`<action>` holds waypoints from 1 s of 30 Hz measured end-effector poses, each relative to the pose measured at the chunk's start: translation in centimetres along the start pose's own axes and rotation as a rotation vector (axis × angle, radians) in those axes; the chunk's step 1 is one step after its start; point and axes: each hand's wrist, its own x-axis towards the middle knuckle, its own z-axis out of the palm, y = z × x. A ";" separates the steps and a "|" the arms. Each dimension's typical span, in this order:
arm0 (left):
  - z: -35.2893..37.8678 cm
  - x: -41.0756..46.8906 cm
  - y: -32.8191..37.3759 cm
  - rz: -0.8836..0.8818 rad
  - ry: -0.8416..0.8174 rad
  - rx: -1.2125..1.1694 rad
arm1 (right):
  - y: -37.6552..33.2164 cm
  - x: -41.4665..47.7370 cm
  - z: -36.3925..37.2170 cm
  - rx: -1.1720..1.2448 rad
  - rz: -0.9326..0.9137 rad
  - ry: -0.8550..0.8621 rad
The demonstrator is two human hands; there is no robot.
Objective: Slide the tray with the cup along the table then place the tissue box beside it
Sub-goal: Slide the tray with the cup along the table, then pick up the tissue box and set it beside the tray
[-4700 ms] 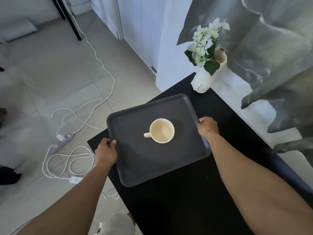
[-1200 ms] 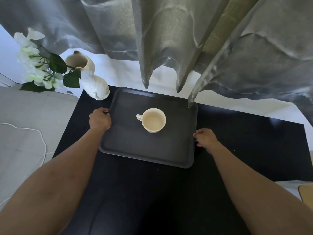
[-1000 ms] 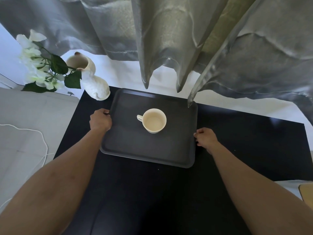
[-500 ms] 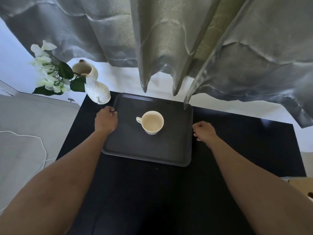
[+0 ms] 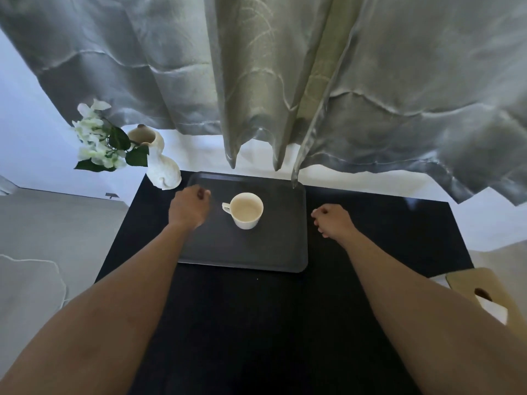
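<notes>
A dark grey tray (image 5: 256, 249) lies on the black table (image 5: 256, 323), its far edge under the curtain hem. A cream cup (image 5: 247, 210) stands upright on the tray, handle to the left. My left hand (image 5: 188, 209) is curled over the tray's left rim, slightly blurred. Just off the tray's right edge, my right hand (image 5: 332, 220) is loosely curled, holds nothing and does not touch the tray. A tan tissue box (image 5: 467, 283) with a dark slot and white tissue shows at the lower right, past the table's right end and partly behind my right forearm.
A white vase (image 5: 162, 169) with white flowers (image 5: 97, 138) stands at the table's far left corner, close to the tray. Grey curtains (image 5: 285, 81) hang over the table's far edge. A white cable (image 5: 42, 263) lies on the floor at left.
The tray was slid along the table to beside the vase, under the curtain. My right hand has come off the tray's right edge. The view shifted and the tissue box came further into view.
</notes>
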 end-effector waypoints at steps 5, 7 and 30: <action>0.4 -1.4 2.3 0.050 -0.019 -0.005 | 1.6 -2.0 -1.8 -0.002 -0.002 0.049; 0.9 -2.2 3.5 0.077 -0.041 -0.007 | 2.3 -2.9 -2.4 0.000 0.001 0.065; 15.0 -14.7 27.5 0.426 -0.338 -0.027 | 21.5 -10.9 -21.2 0.077 0.139 0.378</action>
